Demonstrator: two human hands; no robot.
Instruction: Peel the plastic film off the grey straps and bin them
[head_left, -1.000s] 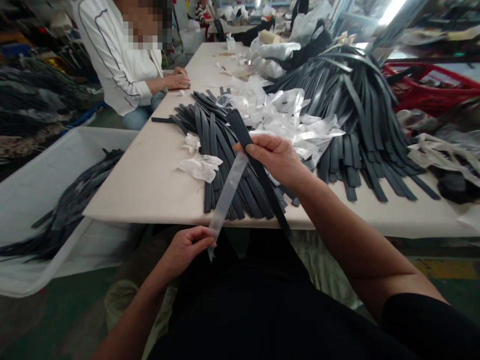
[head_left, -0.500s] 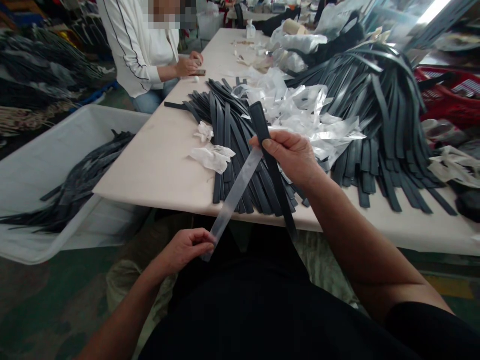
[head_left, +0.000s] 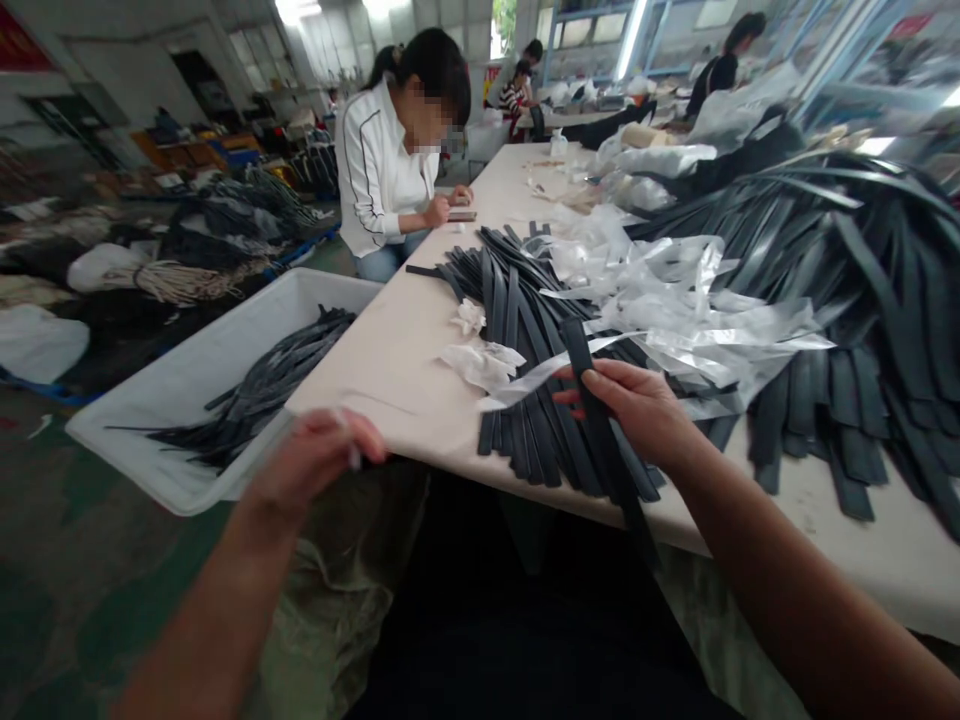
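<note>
My right hand [head_left: 637, 400] pinches a black flat strap [head_left: 600, 420] near its upper end. The strap slants down past the table edge toward my lap. A clear plastic strip [head_left: 536, 380] runs behind the strap and out to the left; whether my right fingers touch it, I cannot tell. Under both lies a fanned pile of black straps [head_left: 517, 330]. My left hand [head_left: 315, 460] is blurred, off the table's front edge near the white tub. Its fingers are pinched together with a small whitish bit between them, too smeared to name.
A white tub [head_left: 187, 345] with dark straps stands left of the table [head_left: 367, 375]. Crumpled clear film [head_left: 675, 300] and a larger heap of black straps [head_left: 847, 270] lie to the right. White scraps [head_left: 480, 365] lie beside the pile. A person in white [head_left: 375, 170] sits across the left edge.
My left hand has moved left and up, away from the clear strip's lower end. The strip now swings out leftward over the pile. My right hand keeps the strap; the view has tilted up.
</note>
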